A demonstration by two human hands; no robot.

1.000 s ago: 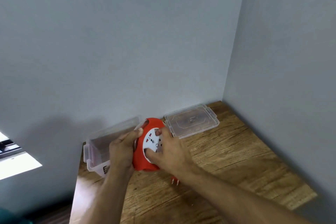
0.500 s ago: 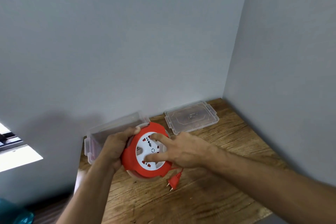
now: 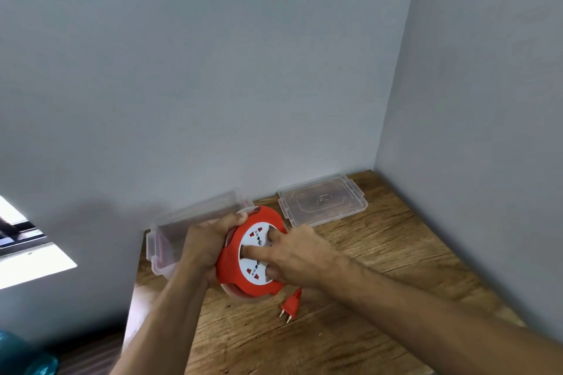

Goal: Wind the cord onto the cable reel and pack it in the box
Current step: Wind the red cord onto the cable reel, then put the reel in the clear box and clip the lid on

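Observation:
A round red cable reel (image 3: 231, 265) with a white socket face is held tilted above the wooden table (image 3: 380, 298). My left hand (image 3: 205, 245) grips its left rim. My right hand (image 3: 294, 256) lies on the white face with fingers pressed into its recesses. A short length of red cord ends in a red plug (image 3: 291, 307) that rests on the table just below the reel. Most of the cord is hidden inside the reel. The clear plastic box (image 3: 170, 231) stands open behind my left hand, against the wall.
The box's clear lid (image 3: 321, 199) lies flat in the table's far right corner. Grey walls close the table at the back and right. The table's left edge drops off beside the box. A teal object (image 3: 21, 356) sits at the bottom left, off the table.
The reel has tipped so its white face shows more, and my right hand's fingers have shifted around on that face. The plug has come into view on the table below the reel.

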